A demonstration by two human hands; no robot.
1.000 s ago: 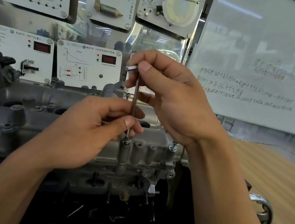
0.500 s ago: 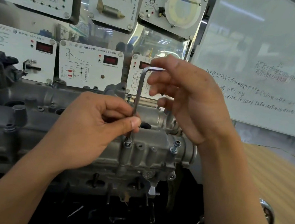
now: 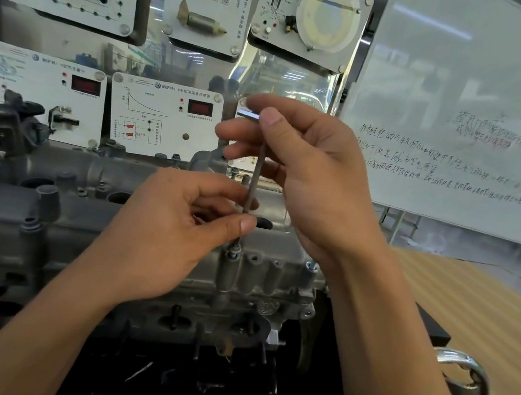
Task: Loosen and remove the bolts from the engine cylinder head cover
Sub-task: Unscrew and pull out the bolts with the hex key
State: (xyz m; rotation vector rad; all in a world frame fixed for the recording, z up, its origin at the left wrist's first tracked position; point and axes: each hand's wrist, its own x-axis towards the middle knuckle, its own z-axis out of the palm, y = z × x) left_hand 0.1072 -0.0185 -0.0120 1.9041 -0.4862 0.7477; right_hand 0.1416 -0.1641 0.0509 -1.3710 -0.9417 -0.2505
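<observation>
A grey engine cylinder head cover spans the lower left and middle. An L-shaped hex key stands upright with its tip in a bolt on the cover's near edge. My left hand pinches the key's lower shaft between thumb and fingers just above the bolt. My right hand pinches the key's short top arm, which points left. A second bolt sticks up at the cover's right corner, and another bolt stands along the far edge.
White sensor display panels stand right behind the engine, and a whiteboard with handwriting is at the right. A wooden table lies to the right. A chrome metal part sits at its edge.
My right hand has turned the key's short arm from pointing right, half a second ago, back to pointing left. My left hand keeps pinching the shaft above the bolt.
</observation>
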